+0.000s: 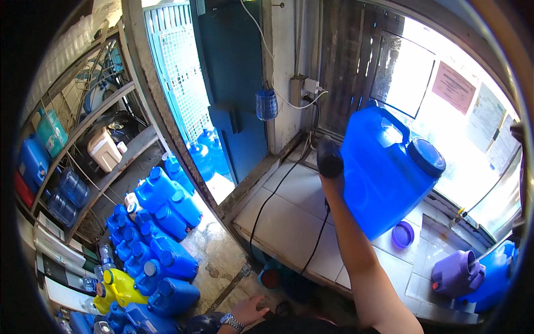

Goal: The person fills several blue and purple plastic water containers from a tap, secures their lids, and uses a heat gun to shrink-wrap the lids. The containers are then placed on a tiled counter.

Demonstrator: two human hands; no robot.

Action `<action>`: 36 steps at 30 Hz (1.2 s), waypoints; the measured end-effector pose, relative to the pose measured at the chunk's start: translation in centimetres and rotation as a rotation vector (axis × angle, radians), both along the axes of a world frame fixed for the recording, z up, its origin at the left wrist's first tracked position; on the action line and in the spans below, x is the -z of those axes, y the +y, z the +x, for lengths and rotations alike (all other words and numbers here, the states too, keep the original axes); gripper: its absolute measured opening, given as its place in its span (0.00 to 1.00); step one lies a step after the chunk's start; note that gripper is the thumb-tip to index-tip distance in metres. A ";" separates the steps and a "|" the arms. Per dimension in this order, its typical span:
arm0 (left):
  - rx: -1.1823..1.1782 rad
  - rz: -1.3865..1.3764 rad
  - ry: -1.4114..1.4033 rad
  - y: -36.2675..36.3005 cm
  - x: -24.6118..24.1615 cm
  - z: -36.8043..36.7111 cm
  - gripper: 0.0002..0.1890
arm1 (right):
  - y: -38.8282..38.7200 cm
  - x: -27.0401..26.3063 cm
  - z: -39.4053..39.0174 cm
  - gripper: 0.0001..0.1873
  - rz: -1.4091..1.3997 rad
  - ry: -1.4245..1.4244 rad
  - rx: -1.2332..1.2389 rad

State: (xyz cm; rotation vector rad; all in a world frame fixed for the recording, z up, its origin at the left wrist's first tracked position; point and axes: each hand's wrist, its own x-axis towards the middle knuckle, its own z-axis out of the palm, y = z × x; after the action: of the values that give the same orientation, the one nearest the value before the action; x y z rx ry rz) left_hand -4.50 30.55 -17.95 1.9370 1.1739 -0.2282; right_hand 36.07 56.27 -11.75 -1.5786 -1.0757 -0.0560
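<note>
My right hand (pixel 332 183) grips a black corded tool (pixel 329 158), likely a hair dryer or heat gun. Its barrel faces the side of a large blue plastic jug (pixel 381 167); whether they touch cannot be told. The jug stands on a white-tiled counter (pixel 288 208), its wide screw cap (pixel 427 156) in place at the upper right. From below my hand, a black cord (pixel 315 254) runs over the counter's front edge. Low in the picture, my left hand (pixel 250 311) hangs empty with fingers apart, a metal-band watch (pixel 231 321) on the wrist.
A purple cap (pixel 403 234) lies beside the jug. To the right stands a purple jug (pixel 457 273) before a blue container (pixel 496 275). Many blue jugs (pixel 167 250) and a yellow jug (pixel 123 288) crowd the floor at left. A white charger (pixel 312 86) sits in the wall outlet.
</note>
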 end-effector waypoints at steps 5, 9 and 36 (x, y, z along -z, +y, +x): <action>-0.212 -0.132 0.002 -0.4 -0.5 -2.7 0.38 | 8.4 1.7 2.5 0.29 -0.246 0.083 0.029; -0.281 -0.034 0.024 -3.4 2.4 -6.5 0.33 | 12.7 3.3 3.0 0.33 -0.257 0.094 0.187; 0.275 -0.345 -0.387 14.0 -6.7 16.5 0.29 | -53.6 -9.0 3.0 0.31 -0.632 0.410 0.233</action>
State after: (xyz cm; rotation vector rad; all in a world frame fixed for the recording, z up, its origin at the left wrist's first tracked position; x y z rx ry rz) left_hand 12.01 44.59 -11.30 1.7301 0.5724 -0.1757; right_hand 39.05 2.63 -2.73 -2.1546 -0.6031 0.4736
